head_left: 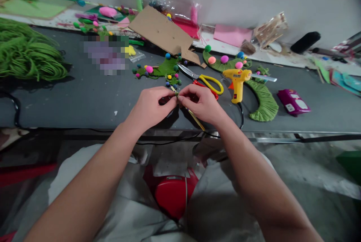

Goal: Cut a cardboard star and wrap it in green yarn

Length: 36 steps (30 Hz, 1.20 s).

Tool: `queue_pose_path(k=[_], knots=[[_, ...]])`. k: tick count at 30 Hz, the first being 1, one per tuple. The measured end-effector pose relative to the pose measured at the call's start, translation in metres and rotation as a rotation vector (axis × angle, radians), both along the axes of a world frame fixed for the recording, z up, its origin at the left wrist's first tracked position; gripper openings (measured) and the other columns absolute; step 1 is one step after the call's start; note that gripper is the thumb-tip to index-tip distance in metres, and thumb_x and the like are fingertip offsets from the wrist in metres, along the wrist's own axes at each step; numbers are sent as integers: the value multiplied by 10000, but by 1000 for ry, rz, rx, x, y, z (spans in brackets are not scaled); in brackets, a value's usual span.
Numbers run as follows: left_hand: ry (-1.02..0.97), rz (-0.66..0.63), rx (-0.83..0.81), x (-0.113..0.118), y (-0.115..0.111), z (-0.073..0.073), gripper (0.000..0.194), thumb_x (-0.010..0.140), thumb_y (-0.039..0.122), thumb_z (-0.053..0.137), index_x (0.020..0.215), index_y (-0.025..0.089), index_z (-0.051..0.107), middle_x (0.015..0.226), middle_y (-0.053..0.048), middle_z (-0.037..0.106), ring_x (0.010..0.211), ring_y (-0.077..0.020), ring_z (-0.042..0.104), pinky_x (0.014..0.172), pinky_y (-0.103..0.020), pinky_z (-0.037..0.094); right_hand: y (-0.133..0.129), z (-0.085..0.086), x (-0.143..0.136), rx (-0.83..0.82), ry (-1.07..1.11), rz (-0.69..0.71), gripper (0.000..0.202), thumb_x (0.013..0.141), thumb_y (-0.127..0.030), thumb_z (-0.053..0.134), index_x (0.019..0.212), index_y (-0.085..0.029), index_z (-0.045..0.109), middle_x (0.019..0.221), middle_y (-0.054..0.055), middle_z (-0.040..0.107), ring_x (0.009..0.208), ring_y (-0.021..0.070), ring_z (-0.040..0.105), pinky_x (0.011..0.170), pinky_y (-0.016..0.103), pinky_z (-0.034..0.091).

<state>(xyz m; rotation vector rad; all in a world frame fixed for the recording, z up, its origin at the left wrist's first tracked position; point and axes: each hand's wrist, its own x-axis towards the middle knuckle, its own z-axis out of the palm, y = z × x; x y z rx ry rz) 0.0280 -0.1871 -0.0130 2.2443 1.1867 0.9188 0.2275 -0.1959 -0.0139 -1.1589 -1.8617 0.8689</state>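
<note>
Near the table's front edge, my left hand point(153, 106) and my right hand point(201, 102) meet fingertip to fingertip. Both pinch a small green piece point(176, 94), mostly hidden by the fingers. A thin yellowish stick point(196, 119) slants beneath my right hand; whether it is held or lies on the table I cannot tell. Just beyond my hands are scissors point(210, 84) with red and yellow handles. A green felt shape point(165, 68) with colored pom-poms lies behind them. To the right, a yellow glue gun point(237, 84) rests beside a green yarn-wrapped curved form point(265, 102).
A big bundle of green yarn point(28, 54) covers the table's left end. Cardboard point(162, 29) and pink paper point(232, 35) lie at the back by the wall. A purple packet point(293, 102) sits at the right. Below is a red stool point(172, 195).
</note>
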Motion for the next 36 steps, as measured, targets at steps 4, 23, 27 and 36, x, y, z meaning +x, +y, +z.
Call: queue_pose_path(k=[4, 23, 27, 36], knots=[[0, -2, -18, 0, 0, -1, 207, 915, 310, 623, 945, 180, 781, 960, -60, 781, 815, -189, 693, 726, -292, 500, 1, 0, 0, -12, 9, 7, 101, 900, -254, 630, 896, -166, 679, 801, 21, 674, 701, 137, 562, 643, 282, 453], [-110, 37, -109, 4, 4, -6, 275, 843, 312, 685, 1060, 175, 784, 1020, -74, 790, 844, -196, 718, 774, -292, 566, 3, 2, 3, -2, -13, 14, 99, 872, -243, 649, 860, -161, 702, 739, 1, 639, 661, 118, 505, 619, 269, 420], [-149, 40, -160, 4, 5, -6, 271, 816, 291, 718, 1043, 167, 796, 957, -69, 799, 793, -191, 717, 729, -287, 561, 3, 1, 2, -10, 8, 7, 101, 865, -239, 658, 847, -153, 709, 736, 4, 649, 656, 117, 511, 610, 266, 418], [-152, 55, -195, 6, 3, -3, 269, 826, 311, 723, 1035, 160, 798, 938, -73, 809, 790, -195, 720, 741, -296, 572, -1, -2, -1, 63, -4, -91, 88, 846, -236, 674, 831, -166, 726, 751, 19, 669, 682, 135, 545, 622, 277, 432]])
